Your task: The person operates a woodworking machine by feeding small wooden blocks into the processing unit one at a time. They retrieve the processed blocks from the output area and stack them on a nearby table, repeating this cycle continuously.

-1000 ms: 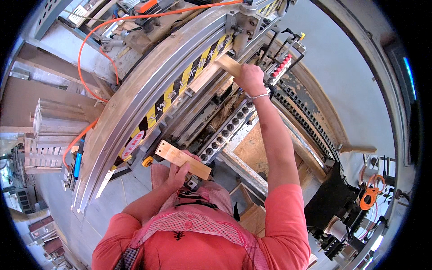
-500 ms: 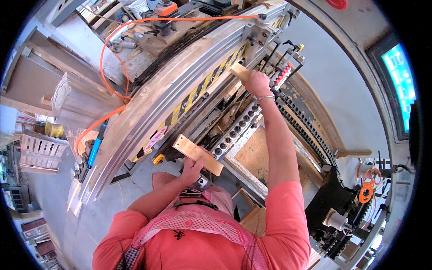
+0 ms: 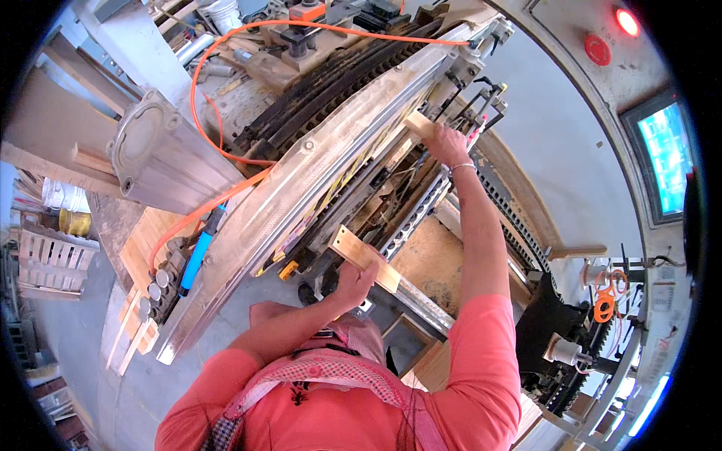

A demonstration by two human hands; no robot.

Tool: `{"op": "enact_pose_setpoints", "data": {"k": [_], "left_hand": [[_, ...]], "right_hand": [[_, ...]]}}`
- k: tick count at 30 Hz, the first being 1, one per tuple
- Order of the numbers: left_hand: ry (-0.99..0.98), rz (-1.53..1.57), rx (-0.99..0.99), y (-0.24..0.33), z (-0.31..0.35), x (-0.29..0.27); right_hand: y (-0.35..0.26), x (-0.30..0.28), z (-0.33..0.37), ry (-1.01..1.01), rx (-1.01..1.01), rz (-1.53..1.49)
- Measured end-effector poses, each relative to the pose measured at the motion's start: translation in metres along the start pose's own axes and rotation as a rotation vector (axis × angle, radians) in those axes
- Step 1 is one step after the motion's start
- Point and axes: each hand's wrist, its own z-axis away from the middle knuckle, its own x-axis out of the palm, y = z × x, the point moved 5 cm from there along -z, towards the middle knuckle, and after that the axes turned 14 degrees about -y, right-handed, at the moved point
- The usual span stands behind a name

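Observation:
My left hand [image 3: 355, 285] is closed around a short, flat wooden board [image 3: 365, 258], pale yellow, with small dark holes at its far left end. The board is held above the near end of the machine. Reaching far ahead, my right hand [image 3: 450, 146] grips a second wooden board [image 3: 419, 123] of similar colour by its right end. That board is over the far part of the machine, beside its rail; part of it is hidden by my fingers. Beneath my hands runs a row of round black knobs or cups [image 3: 412, 218] along a metal bar.
A long metal beam [image 3: 293, 161] arches across the left. An orange hose [image 3: 197, 83] loops over it, near a blue cylinder [image 3: 197, 259]. A lit screen [image 3: 662, 161] and red button [image 3: 598, 49] sit at right. Sawdust covers a panel [image 3: 432, 255].
My view has shifted, so the machine beam appears turned and the red lamp shows. Both hands still hold their boards; the left hand and its board appear farther right.

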Motion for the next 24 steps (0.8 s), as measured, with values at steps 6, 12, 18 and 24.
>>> {"op": "enact_pose_setpoints", "data": {"k": [6, 12, 18, 24], "left_hand": [[0.023, -0.041, -0.031, -0.004, 0.002, -0.001], [0.042, -0.027, -0.002, 0.003, 0.002, -0.001], [0.018, 0.048, -0.026, 0.001, 0.004, 0.000], [0.040, 0.004, -0.019, 0.011, 0.002, 0.005]], "right_hand": [[-0.003, -0.004, 0.007, -0.020, 0.011, -0.013], [-0.004, 0.002, 0.002, 0.023, -0.005, -0.052], [-0.003, 0.003, 0.001, 0.003, -0.057, -0.013], [-0.004, -0.002, 0.005, -0.039, -0.055, -0.033]]}}
